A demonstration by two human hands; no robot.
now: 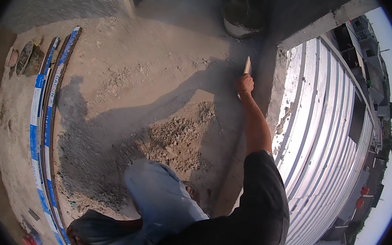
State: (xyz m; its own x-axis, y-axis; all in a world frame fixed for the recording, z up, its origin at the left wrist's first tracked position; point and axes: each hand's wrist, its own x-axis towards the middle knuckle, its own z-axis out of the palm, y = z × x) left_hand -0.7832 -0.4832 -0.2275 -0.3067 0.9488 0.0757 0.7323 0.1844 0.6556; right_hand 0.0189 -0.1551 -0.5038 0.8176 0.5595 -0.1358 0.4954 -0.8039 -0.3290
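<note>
My right hand [245, 84] is closed around a thin, pale wooden board [248, 65], seen almost edge-on. Its ends show above and below my fist, and my grip hides the middle. The board is beside the inner face of a low concrete wall [265, 82]; whether it touches the wall I cannot tell. My right arm reaches forward, its dark sleeve ending at the elbow. My left hand does not show. A heap of grey rubble or mortar mix [176, 137] lies on the floor in front of my bent knee [146, 179].
Long metal profiles with blue-and-white wrapping [49, 105] lie along the left. Beyond them is a dirty pan or bucket [29, 59]. A dark drum [242, 17] stands at the far end. Corrugated metal roofing [321, 133] lies outside the wall, on the right.
</note>
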